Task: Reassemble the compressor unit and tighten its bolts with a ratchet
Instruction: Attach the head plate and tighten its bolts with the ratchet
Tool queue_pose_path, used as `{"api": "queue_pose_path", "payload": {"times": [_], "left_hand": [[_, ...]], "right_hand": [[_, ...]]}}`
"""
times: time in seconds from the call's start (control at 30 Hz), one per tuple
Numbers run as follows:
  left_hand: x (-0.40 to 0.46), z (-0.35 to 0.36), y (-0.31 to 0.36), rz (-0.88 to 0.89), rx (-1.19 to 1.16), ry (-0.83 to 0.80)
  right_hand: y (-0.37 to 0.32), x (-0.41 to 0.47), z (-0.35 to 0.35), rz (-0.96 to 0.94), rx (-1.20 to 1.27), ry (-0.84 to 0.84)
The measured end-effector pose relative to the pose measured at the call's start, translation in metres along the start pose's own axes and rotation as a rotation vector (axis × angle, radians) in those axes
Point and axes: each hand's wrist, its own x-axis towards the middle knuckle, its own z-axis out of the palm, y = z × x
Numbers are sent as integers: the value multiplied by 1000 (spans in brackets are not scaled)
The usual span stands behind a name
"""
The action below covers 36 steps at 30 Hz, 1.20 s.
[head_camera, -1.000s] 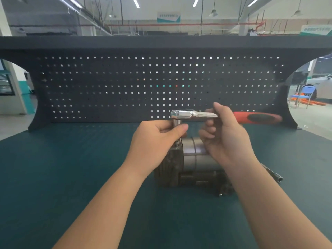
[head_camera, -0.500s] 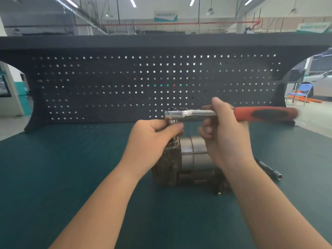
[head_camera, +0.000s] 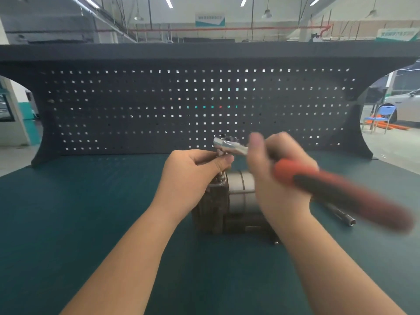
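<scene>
Green mat point(head_camera: 68, 223) in foreground, both forearms reaching in. Compressor unit point(head_camera: 229, 208) sits on it at centre, between the hands. Left hand point(head_camera: 193, 176) on the unit's top left, thumb and fingers pinching the socket post under the ratchet head. Right hand point(head_camera: 279, 178) curled round the ratchet point(head_camera: 329, 189); red-and-black handle blurred, angled right. Metal extension bar point(head_camera: 341, 214) lies right of the unit. Black pegboard point(head_camera: 159, 98) behind.
</scene>
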Motion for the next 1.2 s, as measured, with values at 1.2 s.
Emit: {"api": "queue_pose_path", "payload": {"times": [1.2], "left_hand": [[-2, 1, 3, 63, -26, -43]], "right_hand": [[-17, -12, 8, -150, -122, 73]]}}
